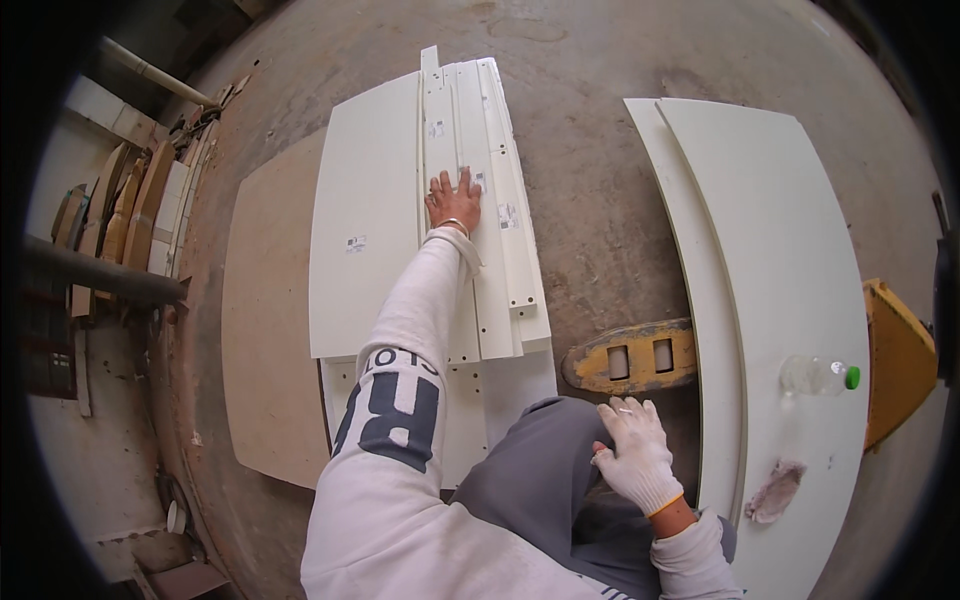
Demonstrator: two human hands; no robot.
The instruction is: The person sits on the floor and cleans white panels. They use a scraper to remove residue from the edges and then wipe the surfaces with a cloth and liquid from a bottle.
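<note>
My left hand, bare, lies with its fingers spread on a stack of narrow white panels. These strips have drilled holes and small printed labels, and they rest on a wider white board. My right hand wears a white knitted glove with a yellow cuff edge. It rests by my grey-trousered knee, fingers outstretched. A small pale spot shows among its fingers, too small to make out.
On the right, large white panels carry a clear bottle with a green cap and a crumpled cloth. A worn yellow pallet-truck fork reaches under them. Left lies a brown board; wood pieces lean by the wall.
</note>
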